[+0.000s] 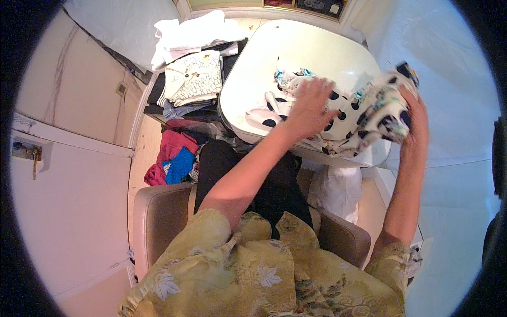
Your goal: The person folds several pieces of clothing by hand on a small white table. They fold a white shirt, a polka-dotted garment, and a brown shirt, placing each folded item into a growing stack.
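A white cloth garment [358, 128] with black dots and blue and red floral print lies partly spread on a white rounded tabletop [309, 43]. My left hand [311, 105] rests palm down on its middle, fingers apart. Bunched folds of the same garment are raised at the tabletop's right side, gripped in my right hand [416, 115]. That end looks blurred. Narrow strips of the fabric extend to the left of my left hand.
Left of the tabletop, a folded patterned garment [194, 77] and white cloths [198, 31] are piled on a black surface. Red clothing [172, 148] and a blue cloth [179, 164] lie lower down. Chair armrests [162, 222] flank me; a white door [71, 190] stands left.
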`<control>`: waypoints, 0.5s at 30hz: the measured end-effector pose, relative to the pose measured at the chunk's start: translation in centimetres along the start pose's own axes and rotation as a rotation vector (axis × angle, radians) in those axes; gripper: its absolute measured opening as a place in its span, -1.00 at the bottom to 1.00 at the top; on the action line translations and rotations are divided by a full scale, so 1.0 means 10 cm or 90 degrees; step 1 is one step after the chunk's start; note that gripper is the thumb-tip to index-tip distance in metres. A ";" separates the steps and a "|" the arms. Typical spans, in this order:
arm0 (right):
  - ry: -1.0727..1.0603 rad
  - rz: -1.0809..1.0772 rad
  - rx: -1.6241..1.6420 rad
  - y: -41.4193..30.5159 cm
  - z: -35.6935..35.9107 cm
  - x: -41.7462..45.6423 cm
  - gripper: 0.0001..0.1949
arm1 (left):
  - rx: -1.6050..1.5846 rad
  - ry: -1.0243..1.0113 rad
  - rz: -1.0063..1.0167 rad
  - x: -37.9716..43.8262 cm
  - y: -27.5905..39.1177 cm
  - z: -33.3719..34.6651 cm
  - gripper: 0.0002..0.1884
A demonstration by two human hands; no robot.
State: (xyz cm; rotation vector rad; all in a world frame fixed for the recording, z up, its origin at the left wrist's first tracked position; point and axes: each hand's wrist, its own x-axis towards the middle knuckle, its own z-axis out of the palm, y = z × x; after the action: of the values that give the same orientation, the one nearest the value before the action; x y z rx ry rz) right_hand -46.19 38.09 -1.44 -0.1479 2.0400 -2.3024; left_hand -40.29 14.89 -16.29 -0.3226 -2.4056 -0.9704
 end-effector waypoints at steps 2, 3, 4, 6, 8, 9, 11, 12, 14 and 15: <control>-0.021 -0.013 -0.068 -0.02 0.41 0.08 -0.39 | -0.004 0.120 -0.047 -0.10 -0.08 -0.39 -0.36; -0.030 -0.004 -0.110 0.08 0.57 0.17 -0.32 | -0.013 0.106 -0.169 -0.11 -0.01 -0.66 -0.42; -0.016 -0.043 -0.203 0.30 0.75 0.33 -0.26 | -0.025 0.160 -0.206 -0.21 -0.10 -0.76 -0.48; 0.010 -0.107 -0.368 0.61 1.18 0.35 -0.15 | -0.056 0.280 -0.214 -0.35 -0.37 -0.84 -0.58; -0.035 -0.110 -0.437 0.89 1.65 0.25 -0.11 | -0.080 0.250 -0.285 -0.50 -0.52 -0.96 -0.56; -0.085 -0.089 -0.438 1.11 1.79 0.23 -0.11 | -0.102 0.238 -0.316 -0.56 -0.54 -0.97 -0.55; -0.102 -0.008 -0.472 1.68 2.00 0.26 -0.11 | -0.103 0.188 -0.298 -0.62 -0.59 -0.91 -0.52; -0.116 0.017 -0.388 1.93 1.99 0.25 -0.12 | -0.105 0.164 -0.289 -0.64 -0.60 -0.89 -0.50; -0.137 0.049 -0.285 1.87 2.08 0.01 -0.18 | -0.125 0.129 -0.328 -0.65 -0.49 -0.97 -0.45; -0.126 0.008 -0.283 1.87 2.06 -0.05 -0.21 | -0.119 0.115 -0.330 -0.66 -0.44 -0.99 -0.42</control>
State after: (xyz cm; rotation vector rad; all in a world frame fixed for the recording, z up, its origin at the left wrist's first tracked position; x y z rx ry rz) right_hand -43.74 15.54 -17.56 -0.3651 2.3930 -1.7087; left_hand -32.81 4.65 -16.38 0.3322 -2.2759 -1.3862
